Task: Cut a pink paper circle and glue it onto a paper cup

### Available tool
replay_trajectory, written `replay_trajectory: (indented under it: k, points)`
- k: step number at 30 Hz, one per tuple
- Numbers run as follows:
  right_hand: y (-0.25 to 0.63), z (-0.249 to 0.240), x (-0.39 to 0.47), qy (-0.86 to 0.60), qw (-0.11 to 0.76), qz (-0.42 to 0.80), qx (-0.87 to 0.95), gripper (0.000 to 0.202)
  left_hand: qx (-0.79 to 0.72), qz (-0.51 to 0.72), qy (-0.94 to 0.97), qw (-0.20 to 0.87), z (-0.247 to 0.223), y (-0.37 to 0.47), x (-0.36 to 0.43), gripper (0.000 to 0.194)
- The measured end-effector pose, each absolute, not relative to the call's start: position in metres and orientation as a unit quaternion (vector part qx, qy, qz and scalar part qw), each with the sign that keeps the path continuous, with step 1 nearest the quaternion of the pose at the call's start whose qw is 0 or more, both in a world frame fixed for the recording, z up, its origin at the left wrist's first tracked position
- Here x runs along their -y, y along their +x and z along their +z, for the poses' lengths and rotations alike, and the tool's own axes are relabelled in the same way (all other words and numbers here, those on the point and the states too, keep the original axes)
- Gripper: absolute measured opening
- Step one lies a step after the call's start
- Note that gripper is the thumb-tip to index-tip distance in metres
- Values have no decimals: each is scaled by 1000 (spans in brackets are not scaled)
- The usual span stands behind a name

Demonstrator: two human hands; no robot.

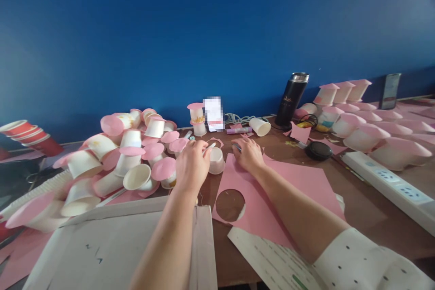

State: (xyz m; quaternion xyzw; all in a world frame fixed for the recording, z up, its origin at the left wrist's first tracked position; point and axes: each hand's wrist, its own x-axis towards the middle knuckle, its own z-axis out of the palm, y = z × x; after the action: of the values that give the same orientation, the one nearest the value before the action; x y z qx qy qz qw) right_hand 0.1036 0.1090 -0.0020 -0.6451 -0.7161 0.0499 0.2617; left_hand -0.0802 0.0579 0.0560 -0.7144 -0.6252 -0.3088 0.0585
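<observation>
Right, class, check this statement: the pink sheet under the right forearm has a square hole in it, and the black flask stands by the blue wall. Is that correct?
Not quite: the hole is round, not square, as the head view shows. The rest holds: the pink sheet lies under the right forearm, and the black flask stands by the blue wall.

Reaches forward with 2 arms, angling the left arm (171, 240) up from the lower edge and the right arm (295, 208) in from the lower right. Keeps the left hand (192, 163) and right hand (249, 154) apart, backs towards the view, with fingers bent. Wears a white dotted sleeve (360, 258) on the right arm. Shows the left forearm bare.
</observation>
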Motion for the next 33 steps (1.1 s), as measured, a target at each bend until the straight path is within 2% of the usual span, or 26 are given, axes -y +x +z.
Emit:
replay_trajectory:
  k: [3, 6, 11, 14, 18, 22, 29, 33]
  points:
    - [107, -3, -110, -651, 286, 43, 702, 34, 606, -351, -709, 83, 58, -76, -55, 16]
    - [112, -3, -114, -660, 310, 38, 683, 33, 570, -364, -734, 65, 58, -67, -50, 18]
    - [118, 4, -117, -670, 336, 58, 660, 30, 516, -219, -827, -31, 50, -53, -42, 19]
    - [119, 8, -116, -676, 331, 80, 653, 30, 527, -146, -836, -45, 42, -52, -43, 17]
    - [119, 11, -115, -680, 324, 91, 652, 30, 565, -116, -815, -46, 39, -55, -47, 14]
    - [120, 9, -115, -674, 327, 90, 656, 29, 593, -164, -788, -25, 43, -57, -49, 19]
    - [116, 10, -113, -681, 298, 94, 663, 29, 602, -356, -713, 58, 48, -62, -52, 20]
    - [119, 15, -114, -699, 248, 95, 664, 28, 602, -337, -719, 83, 39, -63, -57, 40]
